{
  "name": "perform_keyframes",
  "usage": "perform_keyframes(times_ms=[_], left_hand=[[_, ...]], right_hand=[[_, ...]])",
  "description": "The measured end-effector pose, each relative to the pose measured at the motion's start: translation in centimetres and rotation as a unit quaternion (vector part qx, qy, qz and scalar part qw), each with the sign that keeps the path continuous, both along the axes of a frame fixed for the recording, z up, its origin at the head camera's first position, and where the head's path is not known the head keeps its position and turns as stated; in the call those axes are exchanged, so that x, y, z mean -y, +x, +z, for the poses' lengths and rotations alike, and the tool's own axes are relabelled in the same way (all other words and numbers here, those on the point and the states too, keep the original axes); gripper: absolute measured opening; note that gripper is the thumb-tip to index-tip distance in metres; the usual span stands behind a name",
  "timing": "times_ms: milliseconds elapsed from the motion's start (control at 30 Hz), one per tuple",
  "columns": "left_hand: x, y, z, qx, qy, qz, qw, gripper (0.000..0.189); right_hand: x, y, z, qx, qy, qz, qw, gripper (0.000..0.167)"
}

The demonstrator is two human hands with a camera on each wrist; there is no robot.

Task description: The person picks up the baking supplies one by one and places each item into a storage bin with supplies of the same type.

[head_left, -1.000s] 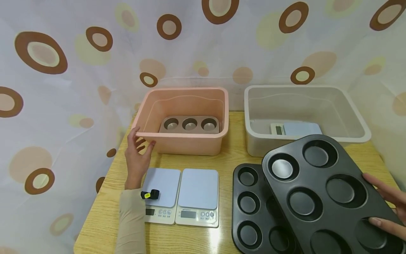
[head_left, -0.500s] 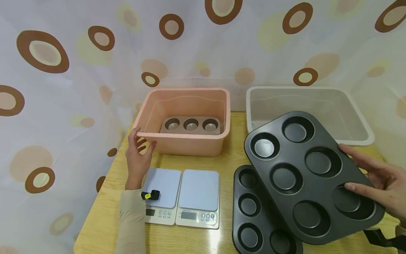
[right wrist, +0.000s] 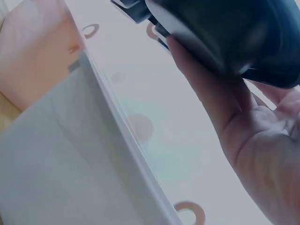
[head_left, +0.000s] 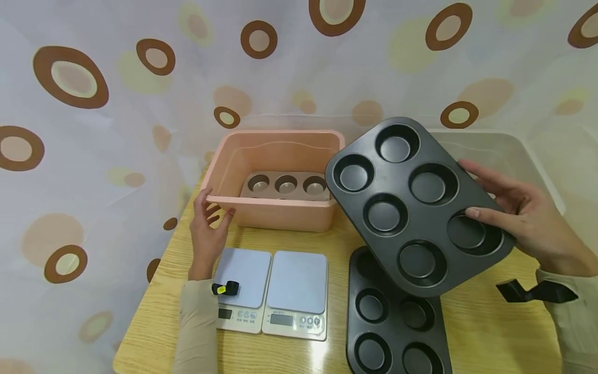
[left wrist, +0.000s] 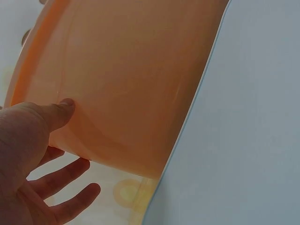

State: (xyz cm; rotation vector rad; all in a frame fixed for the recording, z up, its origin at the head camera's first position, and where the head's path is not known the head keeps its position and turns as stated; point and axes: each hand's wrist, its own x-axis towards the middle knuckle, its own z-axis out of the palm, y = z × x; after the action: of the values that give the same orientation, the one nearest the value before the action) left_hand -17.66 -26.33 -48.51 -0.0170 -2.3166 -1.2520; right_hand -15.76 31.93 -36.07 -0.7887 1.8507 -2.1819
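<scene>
My right hand (head_left: pixel 528 218) grips a dark six-cup muffin pan (head_left: pixel 406 221) by its right edge, thumb over one cup and fingers underneath. The pan is tilted in the air, overlapping both bins in the head view; its dark underside (right wrist: pixel 225 28) shows in the right wrist view. At the pink bin (head_left: pixel 280 210), my left hand (head_left: pixel 210 236) holds the front left corner of the rim, thumb against the outer wall (left wrist: pixel 131 93). Inside that bin lies a smaller bronze muffin pan (head_left: pixel 286 187), its right end close behind the held pan.
A second dark muffin pan (head_left: pixel 392 332) lies on the wooden table (head_left: pixel 495 332), partly under the raised one. Two kitchen scales (head_left: pixel 243 285) sit side by side in front of the pink bin. The pale bin (head_left: pixel 495 143) stands at the back right, largely covered.
My right hand has lifted the muffin pan up and left, from over the lower right toward the pink bin. The left hand stays on the pink bin's rim.
</scene>
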Motion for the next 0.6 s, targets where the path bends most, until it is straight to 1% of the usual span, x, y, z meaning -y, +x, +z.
perform_keyframes(times_ms=[67,133,200,367,433,533,600], left_hand=[[-0.1,0.0,-0.1,-0.003,0.0,-0.003,1.0,0.075],[-0.2,-0.1,-0.2,-0.005,-0.001,-0.003,1.0,0.076],[-0.2,-0.1,-0.2,-0.006,-0.002,-0.002,1.0,0.077],[-0.2,0.0,-0.2,-0.001,0.001,0.001,1.0,0.078],[-0.2,0.0,-0.2,0.002,0.004,0.001,1.0,0.078],[-0.2,0.0,-0.2,0.004,0.01,0.002,0.9999,0.078],[-0.2,0.0,-0.2,0.005,0.013,0.004,0.9999,0.078]], right_hand=[[0.7,-0.8,0.6,-0.001,-0.007,-0.008,0.9999,0.08],[1.4,-1.7,1.1,-0.002,-0.004,-0.018,0.9998,0.076],[2.1,-2.5,1.7,0.012,-0.001,-0.018,0.9998,0.073],[4.1,-4.5,2.7,0.047,0.022,-0.032,0.9981,0.068],[5.1,-5.4,3.1,0.048,0.043,-0.044,0.997,0.067],[6.6,-7.0,3.8,0.05,0.057,-0.044,0.9961,0.064],[7.8,-8.1,4.3,0.052,0.057,-0.035,0.9964,0.063]])
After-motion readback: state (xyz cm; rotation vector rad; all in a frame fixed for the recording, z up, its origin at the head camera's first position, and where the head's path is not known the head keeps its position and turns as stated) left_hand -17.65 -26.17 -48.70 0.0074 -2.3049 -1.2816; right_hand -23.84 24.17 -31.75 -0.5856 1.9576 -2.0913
